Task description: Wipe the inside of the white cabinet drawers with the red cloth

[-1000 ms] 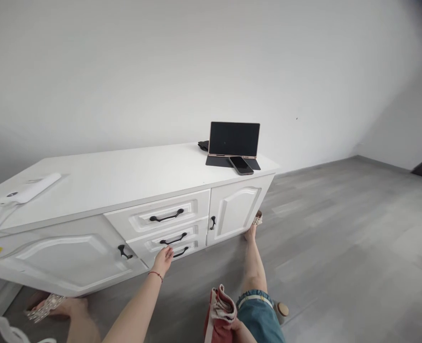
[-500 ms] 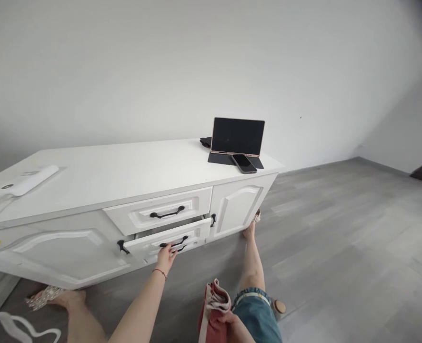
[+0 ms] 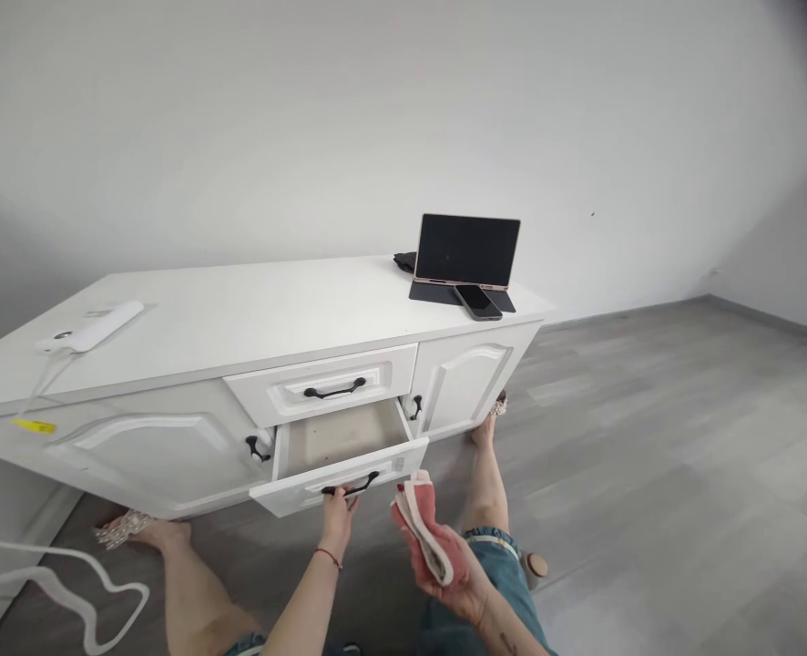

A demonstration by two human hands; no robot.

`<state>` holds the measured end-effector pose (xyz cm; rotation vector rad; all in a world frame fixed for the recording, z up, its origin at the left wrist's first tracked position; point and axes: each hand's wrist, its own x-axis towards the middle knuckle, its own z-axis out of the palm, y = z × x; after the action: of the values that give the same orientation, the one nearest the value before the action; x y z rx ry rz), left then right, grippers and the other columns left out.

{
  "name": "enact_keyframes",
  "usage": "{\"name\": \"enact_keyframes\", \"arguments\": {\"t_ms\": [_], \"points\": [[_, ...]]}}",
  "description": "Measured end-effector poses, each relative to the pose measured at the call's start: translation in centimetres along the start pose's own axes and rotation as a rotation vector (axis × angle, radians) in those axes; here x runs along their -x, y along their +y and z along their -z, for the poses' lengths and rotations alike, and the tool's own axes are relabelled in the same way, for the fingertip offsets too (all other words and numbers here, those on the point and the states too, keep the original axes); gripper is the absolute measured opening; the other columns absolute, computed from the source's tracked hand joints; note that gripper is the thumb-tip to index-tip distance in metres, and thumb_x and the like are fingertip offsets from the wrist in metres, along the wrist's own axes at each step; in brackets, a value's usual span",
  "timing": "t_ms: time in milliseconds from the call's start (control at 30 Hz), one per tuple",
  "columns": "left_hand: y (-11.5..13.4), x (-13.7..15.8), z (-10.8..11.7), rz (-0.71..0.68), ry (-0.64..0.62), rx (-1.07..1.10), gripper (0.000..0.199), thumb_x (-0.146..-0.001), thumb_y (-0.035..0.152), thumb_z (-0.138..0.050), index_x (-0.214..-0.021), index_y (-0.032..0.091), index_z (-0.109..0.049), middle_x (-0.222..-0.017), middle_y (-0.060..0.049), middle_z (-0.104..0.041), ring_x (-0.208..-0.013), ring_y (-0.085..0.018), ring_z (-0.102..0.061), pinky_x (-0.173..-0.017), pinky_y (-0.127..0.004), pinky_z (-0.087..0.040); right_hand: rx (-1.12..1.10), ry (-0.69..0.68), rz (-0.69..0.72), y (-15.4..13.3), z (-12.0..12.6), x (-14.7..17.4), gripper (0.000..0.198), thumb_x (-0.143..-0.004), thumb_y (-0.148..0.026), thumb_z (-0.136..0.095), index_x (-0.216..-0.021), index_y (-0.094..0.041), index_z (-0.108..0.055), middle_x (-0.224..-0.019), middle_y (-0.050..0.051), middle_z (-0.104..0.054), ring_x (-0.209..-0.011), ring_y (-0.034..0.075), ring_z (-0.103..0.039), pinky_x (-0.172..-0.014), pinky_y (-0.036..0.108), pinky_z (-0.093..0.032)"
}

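My left hand [image 3: 338, 521], with a red cord on its wrist, has its fingers curled round the black handle [image 3: 362, 483] of a white drawer [image 3: 287, 497]. This lower drawer stands pulled out from the cabinet [image 3: 191, 351], and its pale bottom with a few dark specks shows. In my right hand [image 3: 468, 588] is a folded red and cream towel [image 3: 425, 524], held above my lap just in front of the drawer's right corner.
An upper drawer [image 3: 294, 394] is closed above the pulled-out one. On the cabinet top are a tablet [image 3: 468, 249], a phone [image 3: 477, 302], a black item [image 3: 404, 261] and a white power strip [image 3: 99, 326] with a cable. A wooden-topped object [image 3: 536, 565] stands beside my right leg.
My left hand has drawn the lower drawer much farther out towards me. My right hand has lifted the towel up and forward, closer to the drawer.
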<state>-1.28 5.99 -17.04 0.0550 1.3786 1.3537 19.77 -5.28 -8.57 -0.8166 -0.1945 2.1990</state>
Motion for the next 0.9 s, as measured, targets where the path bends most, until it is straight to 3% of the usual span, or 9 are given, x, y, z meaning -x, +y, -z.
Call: {"name": "enact_keyframes", "arguments": {"t_ms": [100,233,333,433,500,633,800,900], "points": [[-0.8,1.1,0.7,-0.001,0.048,-0.002,0.024,-0.079,0.002,-0.051,-0.068,0.023,-0.051,-0.063,0.003,-0.061,-0.063,-0.012,-0.062,-0.084,-0.035,-0.053,-0.034,0.033,0.041,-3.8,-0.5,-0.3,0.032,-0.071,-0.038,-0.069,-0.094,-0.016,-0.074,-0.104,0.012,-0.075,-0.096,0.024,-0.070,-0.083,0.033,-0.053],[-1.5,2.5,1.4,0.002,0.065,-0.004,0.023,-0.078,0.003,-0.052,-0.067,0.023,-0.052,-0.064,0.001,-0.065,-0.066,-0.014,-0.067,-0.083,-0.034,-0.053,0.111,0.157,0.346,-8.2,-2.3,-2.2,0.037,-0.072,-0.029,-0.073,-0.107,-0.019,-0.070,-0.099,0.008,-0.074,-0.087,0.021,-0.070,-0.079,0.031,-0.052],[-2.2,3.4,2.1,0.004,0.069,-0.012,0.020,-0.076,0.007,-0.059,-0.066,0.023,-0.053,-0.063,0.000,-0.066,-0.068,-0.017,-0.070,-0.083,-0.036,-0.053,0.442,0.220,0.549,-10.9,-3.8,-5.2,0.045,-0.069,-0.021,-0.074,-0.114,-0.022,-0.068,-0.102,0.003,-0.073,-0.088,0.017,-0.067,-0.084,0.028,-0.050],[-3.1,4.0,3.0,0.006,0.081,-0.022,0.018,-0.075,0.012,-0.063,-0.066,0.023,-0.053,-0.063,-0.001,-0.066,-0.069,-0.019,-0.072,-0.081,-0.036,-0.055,0.934,0.178,0.702,-12.0,-5.1,-9.1,0.044,-0.068,-0.011,-0.067,-0.112,-0.014,-0.070,-0.099,0.001,-0.071,-0.092,0.014,-0.061,-0.088,0.024,-0.045],[-3.7,4.2,3.7,0.007,0.071,-0.031,0.015,-0.076,0.014,-0.063,-0.067,0.023,-0.054,-0.065,-0.002,-0.068,-0.072,-0.019,-0.072,-0.080,-0.035,-0.056,1.135,0.143,0.700,-11.8,-5.7,-11.6,0.043,-0.065,-0.001,-0.061,-0.106,-0.009,-0.073,-0.088,-0.003,-0.069,-0.090,0.010,-0.056,-0.087,0.020,-0.040],[-4.5,4.4,4.6,0.021,0.053,-0.036,0.013,-0.076,0.015,-0.061,-0.069,0.024,-0.054,-0.068,-0.002,-0.069,-0.074,-0.020,-0.073,-0.078,-0.034,-0.057,1.202,0.120,0.574,-9.7,-5.8,-14.8,0.034,-0.060,0.010,-0.047,-0.077,-0.003,-0.072,-0.062,-0.008,-0.056,-0.083,0.007,-0.049,-0.082,0.021,-0.036],[-5.4,3.6,5.0,0.034,0.083,-0.002,0.016,-0.075,0.012,-0.061,-0.071,0.024,-0.051,-0.067,0.000,-0.067,-0.070,-0.017,-0.072,-0.076,-0.032,-0.057,1.137,0.097,0.427,-7.7,-4.4,-16.3,0.028,-0.048,0.016,-0.055,-0.049,-0.012,-0.061,-0.052,-0.007,-0.053,-0.085,0.011,-0.055,-0.089,0.029,-0.038],[-5.9,2.9,5.4,0.033,0.075,0.014,0.019,-0.073,0.014,-0.065,-0.072,0.026,-0.050,-0.067,0.001,-0.067,-0.071,-0.018,-0.073,-0.076,-0.032,-0.058,0.971,0.103,0.338,-7.6,-3.7,-16.9,0.033,-0.043,0.008,-0.068,-0.037,-0.019,-0.049,-0.044,-0.007,-0.049,-0.088,0.017,-0.060,-0.092,0.036,-0.040]]}}
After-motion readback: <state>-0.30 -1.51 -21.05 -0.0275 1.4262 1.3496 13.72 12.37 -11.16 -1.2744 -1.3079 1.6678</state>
